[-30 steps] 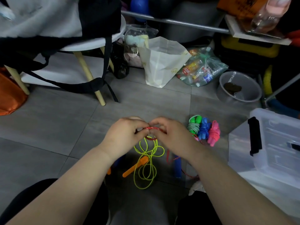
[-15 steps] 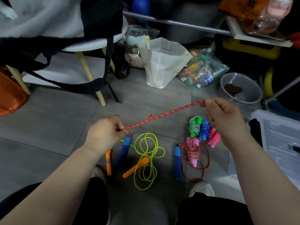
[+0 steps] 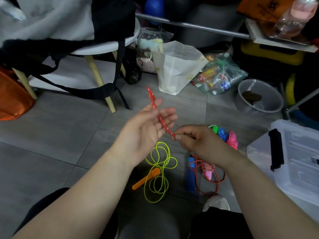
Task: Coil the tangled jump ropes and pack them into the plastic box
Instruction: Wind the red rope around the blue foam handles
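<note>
The red-and-white rope (image 3: 159, 116) is pinched near its lower visible end between the thumb and fingertips of the right hand (image 3: 196, 140). From the pinch, the rope runs up and to the left across the extended fingers of the left hand (image 3: 146, 128), which is held palm-up with no finger curled round the rope. A doubled tip projects beyond the left fingertips.

Directly below the pinch, on the tiled floor (image 3: 51, 135), a yellow-green rope (image 3: 158, 169) lies in loose loops with an orange handle (image 3: 146, 178) beside it. Below and to the right of the pinch, a blue handle (image 3: 191, 176) and more red-and-white loops are seen, partly covered by the right forearm. Just behind the right hand, three coiled bundles (image 3: 222, 135) in green, blue and pink are partly hidden by the knuckles.

Further right of the grip, the plastic box (image 3: 293, 161) stands with a black latch (image 3: 276, 149) on its near edge. Beyond the grip, a white paper bag (image 3: 177, 66), a clear bag of bottles (image 3: 219, 75) and a grey bowl (image 3: 260, 95) are set on the floor. To the upper left, a stool (image 3: 96, 73) with wooden legs carries a black bag.
</note>
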`<state>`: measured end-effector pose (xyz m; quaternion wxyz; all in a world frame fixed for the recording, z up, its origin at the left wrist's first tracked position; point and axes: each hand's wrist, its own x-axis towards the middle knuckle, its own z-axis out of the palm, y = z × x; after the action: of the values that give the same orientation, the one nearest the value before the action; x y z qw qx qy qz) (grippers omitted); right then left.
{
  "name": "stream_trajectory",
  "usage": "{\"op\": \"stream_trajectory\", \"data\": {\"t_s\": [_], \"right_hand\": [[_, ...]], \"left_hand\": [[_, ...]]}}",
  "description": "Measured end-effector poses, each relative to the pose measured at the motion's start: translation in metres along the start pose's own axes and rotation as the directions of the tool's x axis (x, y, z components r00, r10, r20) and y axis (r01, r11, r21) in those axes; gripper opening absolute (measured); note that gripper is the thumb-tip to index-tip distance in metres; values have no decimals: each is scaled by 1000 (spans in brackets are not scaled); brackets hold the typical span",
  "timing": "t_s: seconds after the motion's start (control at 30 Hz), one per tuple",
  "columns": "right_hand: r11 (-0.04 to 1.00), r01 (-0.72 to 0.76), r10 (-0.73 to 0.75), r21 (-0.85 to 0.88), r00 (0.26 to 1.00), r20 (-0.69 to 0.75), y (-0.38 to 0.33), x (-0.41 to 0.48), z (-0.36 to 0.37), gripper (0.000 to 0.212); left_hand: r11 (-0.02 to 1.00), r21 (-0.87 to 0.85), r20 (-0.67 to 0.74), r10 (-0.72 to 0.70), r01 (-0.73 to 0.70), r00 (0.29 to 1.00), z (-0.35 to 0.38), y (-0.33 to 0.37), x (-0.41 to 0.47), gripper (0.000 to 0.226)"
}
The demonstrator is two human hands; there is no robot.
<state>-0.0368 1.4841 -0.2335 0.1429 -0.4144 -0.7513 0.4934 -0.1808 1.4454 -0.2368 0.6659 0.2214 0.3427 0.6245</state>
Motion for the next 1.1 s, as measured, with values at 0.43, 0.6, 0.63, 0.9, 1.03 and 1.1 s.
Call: {"op": "stream_trajectory", "data": {"t_s": [0.43,0.6,0.63,0.9,1.03,1.1], "right_hand": [[943,-314,269,-109,915,-301,40,-21,-62,21],[920,-380,320,-95,868,-379,48,-23,-65,31],[919,-380,311,-107,863,-398,48,-20,-64,33],[864,-501,432,-51,789,-437,54,-19,-71,13],[926,-335,278,-173,916,-291,45,-5,-42,39],[975,-208,189,-81,962,-196,27,2,-16,55]], "left_hand": [[923,-286,-562,54,-256,825,-64,59,11,34],[965,-188,-556,49,-183,830,-63,45,9,33],[970,-170,-550,52,-172,834,-62,43,10,32],[955,-191,-503,102,-226,858,-60,55,5,31],[990,-125,-334,25,-71,942,-37,33,6,33],[995,-95,-259,-28,4,966,-26,17,7,32]]}}
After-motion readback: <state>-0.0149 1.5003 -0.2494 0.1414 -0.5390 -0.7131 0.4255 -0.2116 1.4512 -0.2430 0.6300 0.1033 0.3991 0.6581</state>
